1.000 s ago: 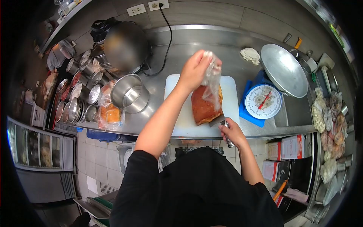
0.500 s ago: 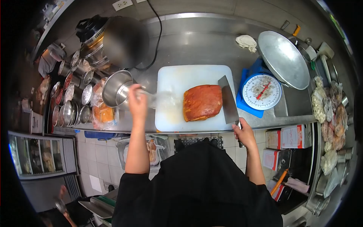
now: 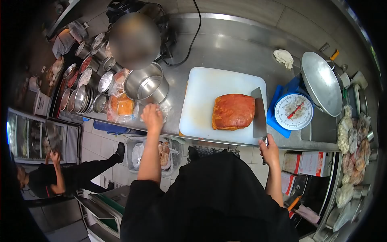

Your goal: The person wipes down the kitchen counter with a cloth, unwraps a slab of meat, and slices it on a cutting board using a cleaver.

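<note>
A reddish-brown block of meat (image 3: 234, 111) lies on the right part of the white cutting board (image 3: 201, 86). My right hand (image 3: 269, 149) is closed round the handle of a broad cleaver (image 3: 259, 113), whose blade lies along the meat's right side. My left hand (image 3: 153, 117) is closed on a crumpled clear plastic bag (image 3: 164, 112), over the counter left of the board and just below a steel pot (image 3: 146, 86).
A blue scale (image 3: 293, 112) with a large metal pan (image 3: 321, 84) stands right of the board. Bagged food (image 3: 121, 107) and metal containers (image 3: 82, 97) line the left. A white cloth (image 3: 283, 58) lies behind. A co-worker (image 3: 60, 177) stands at lower left.
My left hand has drawn the plastic bag away from the board, down beside the pot. The view has shifted, and the co-worker at lower left shows more fully. My right hand still holds the cleaver.
</note>
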Demonstrator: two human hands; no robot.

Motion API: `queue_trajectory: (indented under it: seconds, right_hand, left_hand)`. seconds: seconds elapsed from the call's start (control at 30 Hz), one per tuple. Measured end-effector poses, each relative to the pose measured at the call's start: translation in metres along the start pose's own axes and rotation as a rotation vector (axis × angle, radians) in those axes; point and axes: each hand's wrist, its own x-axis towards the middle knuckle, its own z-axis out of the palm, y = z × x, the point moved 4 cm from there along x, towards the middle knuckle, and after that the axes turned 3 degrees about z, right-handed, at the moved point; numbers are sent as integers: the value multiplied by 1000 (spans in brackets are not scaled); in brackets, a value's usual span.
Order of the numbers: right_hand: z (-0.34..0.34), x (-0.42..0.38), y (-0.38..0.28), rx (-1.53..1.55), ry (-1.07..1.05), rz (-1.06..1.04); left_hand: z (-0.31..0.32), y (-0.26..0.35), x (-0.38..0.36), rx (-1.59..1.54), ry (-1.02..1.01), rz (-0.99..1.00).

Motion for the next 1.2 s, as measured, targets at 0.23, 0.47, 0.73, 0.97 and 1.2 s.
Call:
queue_trajectory:
  seconds: [0.23, 0.47, 0.73, 0.97, 1.2]
  right_hand:
    - [-3, -2, -3, -50, 20, -30]
    - [-7, 3, 1, -102, -15, -7]
    - [-18, -6, 16, 43, -84, 98]
    - [-18, -4, 28, 23, -21, -41]
    - [-17, -6, 34, -9, 14, -82]
  left_hand:
    - [-39, 49, -2, -3, -93, 72]
    - [-20, 280, -60, -287, -383, 786]
    - [21, 319, -21, -69, -533, 890]
    - [16, 338, 96, -484, -1256, 584]
    - [20, 321, 65, -505, -1139, 649]
